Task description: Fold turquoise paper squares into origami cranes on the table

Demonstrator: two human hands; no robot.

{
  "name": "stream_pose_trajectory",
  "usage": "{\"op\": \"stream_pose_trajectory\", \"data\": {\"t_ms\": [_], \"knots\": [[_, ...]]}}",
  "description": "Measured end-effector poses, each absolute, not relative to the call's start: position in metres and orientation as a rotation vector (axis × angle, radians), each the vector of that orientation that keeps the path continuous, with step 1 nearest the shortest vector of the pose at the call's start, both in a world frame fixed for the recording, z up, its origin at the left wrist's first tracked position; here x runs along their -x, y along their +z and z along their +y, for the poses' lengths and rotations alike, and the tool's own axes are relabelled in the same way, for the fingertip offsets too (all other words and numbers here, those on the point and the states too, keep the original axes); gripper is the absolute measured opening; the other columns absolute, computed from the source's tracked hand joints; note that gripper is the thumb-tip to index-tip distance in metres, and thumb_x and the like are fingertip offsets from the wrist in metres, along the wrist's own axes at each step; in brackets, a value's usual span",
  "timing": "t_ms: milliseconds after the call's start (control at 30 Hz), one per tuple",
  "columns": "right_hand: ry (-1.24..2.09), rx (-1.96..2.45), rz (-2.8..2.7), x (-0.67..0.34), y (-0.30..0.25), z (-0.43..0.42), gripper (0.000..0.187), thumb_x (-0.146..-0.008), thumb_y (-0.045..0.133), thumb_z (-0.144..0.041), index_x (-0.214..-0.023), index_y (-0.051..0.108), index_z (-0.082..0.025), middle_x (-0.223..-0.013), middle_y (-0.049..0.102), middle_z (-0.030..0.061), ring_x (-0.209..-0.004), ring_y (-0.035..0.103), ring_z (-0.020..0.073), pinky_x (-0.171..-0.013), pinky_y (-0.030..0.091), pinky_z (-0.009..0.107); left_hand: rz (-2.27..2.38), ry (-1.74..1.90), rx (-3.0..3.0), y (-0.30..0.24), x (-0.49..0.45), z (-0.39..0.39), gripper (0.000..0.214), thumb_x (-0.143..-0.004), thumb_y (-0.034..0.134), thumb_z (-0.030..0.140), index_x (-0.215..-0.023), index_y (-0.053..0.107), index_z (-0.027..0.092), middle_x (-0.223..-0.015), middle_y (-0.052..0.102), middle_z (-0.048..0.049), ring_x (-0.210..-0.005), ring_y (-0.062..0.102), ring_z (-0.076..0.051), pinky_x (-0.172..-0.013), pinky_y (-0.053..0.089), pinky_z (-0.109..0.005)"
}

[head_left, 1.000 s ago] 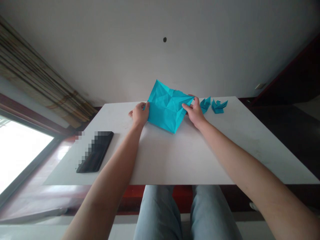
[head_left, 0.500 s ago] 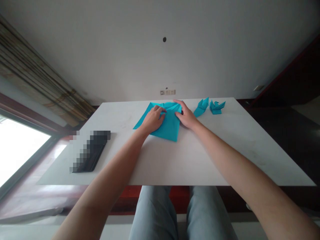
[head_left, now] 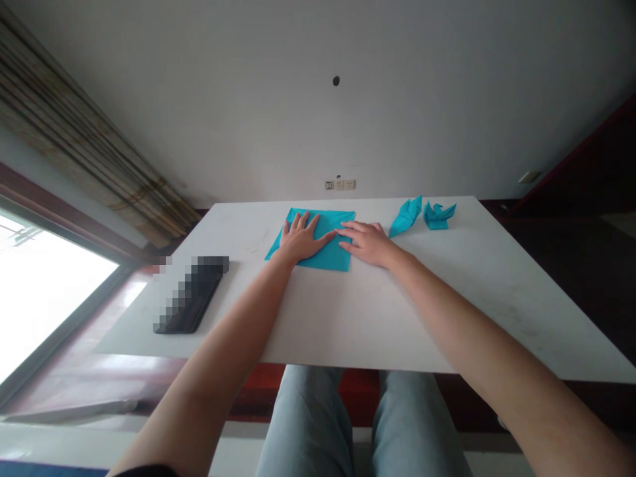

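A blue sheet of paper lies flat on the white table, with creases along its far edge. My left hand rests on its left half, palm down with the fingers spread. Over the paper's right edge lies my right hand, its fingers stretched out and apart, touching the sheet. Both hands hide parts of the paper. To the right of my right hand, a folded blue paper piece with pointed ends lies on the table. Beside it stands a second folded blue paper figure with wing-like points.
A dark flat object, partly blurred out, lies on the left of the white table. The wall behind carries sockets. A window and a curtain are at the left.
The paper's raised far part now lies flat. My left hand has spread its fingers on it, and my right hand has let go of the right edge and flattened out. The view has shifted slightly.
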State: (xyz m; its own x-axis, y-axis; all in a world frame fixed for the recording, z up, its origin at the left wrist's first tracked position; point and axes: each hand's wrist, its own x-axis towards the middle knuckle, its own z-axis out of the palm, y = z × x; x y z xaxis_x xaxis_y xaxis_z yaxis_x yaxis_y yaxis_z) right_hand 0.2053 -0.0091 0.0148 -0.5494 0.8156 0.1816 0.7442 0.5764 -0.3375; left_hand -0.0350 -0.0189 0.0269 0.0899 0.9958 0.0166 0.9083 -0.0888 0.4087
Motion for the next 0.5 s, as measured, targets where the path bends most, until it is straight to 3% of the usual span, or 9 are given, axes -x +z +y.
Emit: {"op": "stream_pose_trajectory", "data": {"t_ms": [100, 367, 500], "knots": [[0.340, 1.249, -2.527, -0.205, 0.010, -0.007, 0.052, -0.116, 0.062, -0.049, -0.164, 0.072, -0.034, -0.183, 0.057, 0.0132, -0.170, 0.053, 0.0404, -0.134, 0.038, 0.067, 1.927, 0.463, -2.038, 0.028, 0.040, -0.017, 0.104, -0.103, 0.056, 0.089, -0.183, 0.047, 0.024, -0.196, 0.028, -0.0172, -0.186, 0.015, -0.044, -0.150, 0.003, -0.069], [0.336, 1.220, -2.500, -0.208, 0.016, -0.011, 0.051, -0.114, 0.063, -0.046, -0.160, 0.075, -0.027, -0.178, 0.063, 0.0150, -0.164, 0.060, 0.0388, -0.130, 0.044, 0.064, 2.153, 0.339, -1.985, 0.032, 0.092, -0.001, 0.105, -0.103, 0.046, 0.091, -0.183, 0.046, 0.022, -0.195, 0.030, -0.0217, -0.184, 0.020, -0.049, -0.147, 0.010, -0.076], [0.329, 1.210, -2.492, -0.208, 0.012, -0.008, 0.050, -0.112, 0.064, -0.045, -0.157, 0.076, -0.026, -0.176, 0.064, 0.0150, -0.162, 0.061, 0.0376, -0.130, 0.045, 0.062, 2.204, 0.141, -1.994, 0.041, 0.143, 0.013, 0.103, -0.105, 0.046, 0.083, -0.183, 0.043, 0.016, -0.195, 0.029, -0.0230, -0.186, 0.014, -0.047, -0.148, 0.003, -0.070]]}}
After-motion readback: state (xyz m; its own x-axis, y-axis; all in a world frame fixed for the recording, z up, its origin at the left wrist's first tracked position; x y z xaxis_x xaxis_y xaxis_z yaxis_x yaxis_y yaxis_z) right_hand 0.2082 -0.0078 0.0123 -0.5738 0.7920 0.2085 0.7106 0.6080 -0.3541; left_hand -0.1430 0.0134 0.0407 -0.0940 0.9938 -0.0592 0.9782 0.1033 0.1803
